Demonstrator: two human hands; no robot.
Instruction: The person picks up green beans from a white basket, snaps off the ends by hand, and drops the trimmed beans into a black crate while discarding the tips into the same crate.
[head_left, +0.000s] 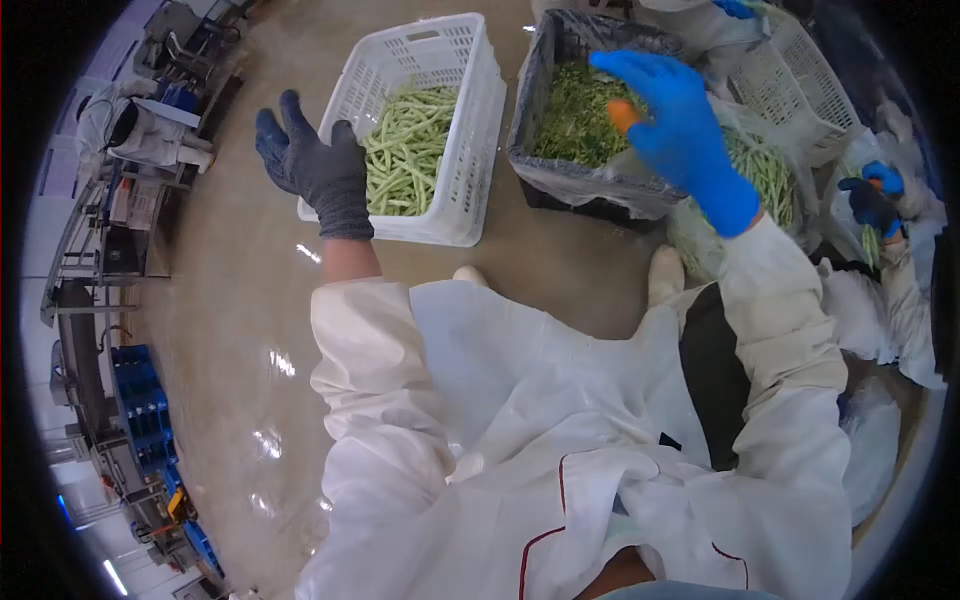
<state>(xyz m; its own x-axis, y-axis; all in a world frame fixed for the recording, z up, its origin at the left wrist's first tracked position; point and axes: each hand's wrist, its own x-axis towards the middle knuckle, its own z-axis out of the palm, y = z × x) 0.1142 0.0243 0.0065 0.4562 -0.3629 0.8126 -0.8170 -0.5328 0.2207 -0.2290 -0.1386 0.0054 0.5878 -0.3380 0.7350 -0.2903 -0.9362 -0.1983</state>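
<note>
Above the floor between two containers, both gloved hands hang in the air. The left hand (318, 170), in a dark grey glove, is spread and empty beside the white crate (470, 150) of whole green beans (405, 150). The right hand (680, 130), in a blue glove, hovers over the lined black bin (535, 165) of bean trimmings (575, 125) — fingers loosely curled round something orange (623, 115), which I cannot identify. This looks like a pause between handfuls in sorting or trimming; a fresh bunch would have to come from the white crate. Another basket (815, 85) stands at far right, where another person's gloved hands (872, 195) work — close, but not blocking.
</note>
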